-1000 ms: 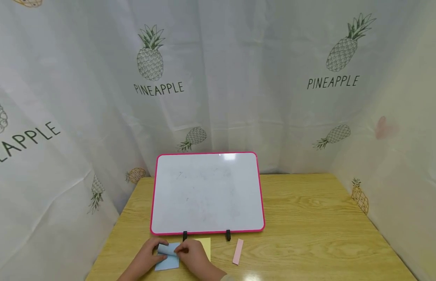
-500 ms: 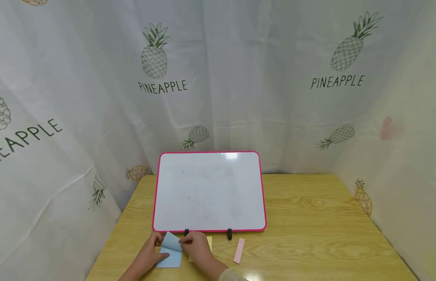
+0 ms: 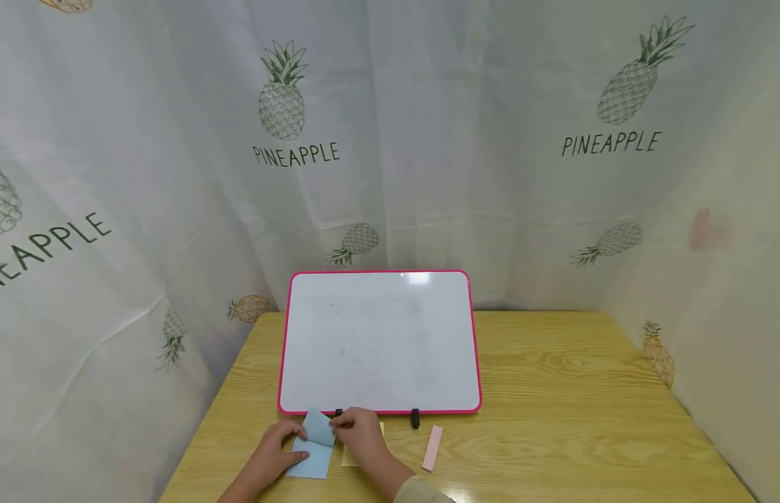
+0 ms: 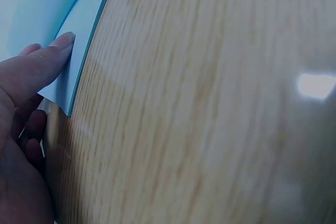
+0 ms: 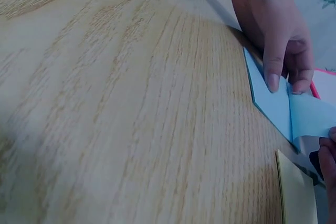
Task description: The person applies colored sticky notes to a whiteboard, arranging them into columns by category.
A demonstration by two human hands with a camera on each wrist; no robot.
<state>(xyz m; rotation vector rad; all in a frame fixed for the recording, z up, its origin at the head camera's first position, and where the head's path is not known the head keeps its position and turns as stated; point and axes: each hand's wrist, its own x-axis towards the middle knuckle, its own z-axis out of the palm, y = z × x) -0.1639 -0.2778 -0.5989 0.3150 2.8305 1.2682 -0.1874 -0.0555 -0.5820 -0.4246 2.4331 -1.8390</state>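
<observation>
A blue sticky note pad point(image 3: 309, 466) lies on the table in front of the whiteboard, its top sheet point(image 3: 319, 427) peeled upward from the near part and bent back. My left hand point(image 3: 272, 450) grips the pad's left side, thumb on top and index finger by the fold, as the left wrist view of the pad point(image 4: 81, 59) also shows. My right hand point(image 3: 365, 436) pinches the raised sheet's right corner; only its fingers point(image 5: 328, 163) enter the right wrist view. Beneath the right hand is a yellow sticky note pad point(image 3: 350, 458), partly covered.
A pink-framed whiteboard point(image 3: 380, 342) leans upright behind the hands, with black feet point(image 3: 416, 419) sticking out in front. To the right lies a narrow pink sticky note strip point(image 3: 432, 448). A pineapple-print curtain point(image 3: 428, 175) surrounds the wooden table point(image 3: 553, 391).
The blue top sheet, curled low over the pad at first, now stands up off it toward the whiteboard. My right hand moved slightly forward with it; the left stays at the pad.
</observation>
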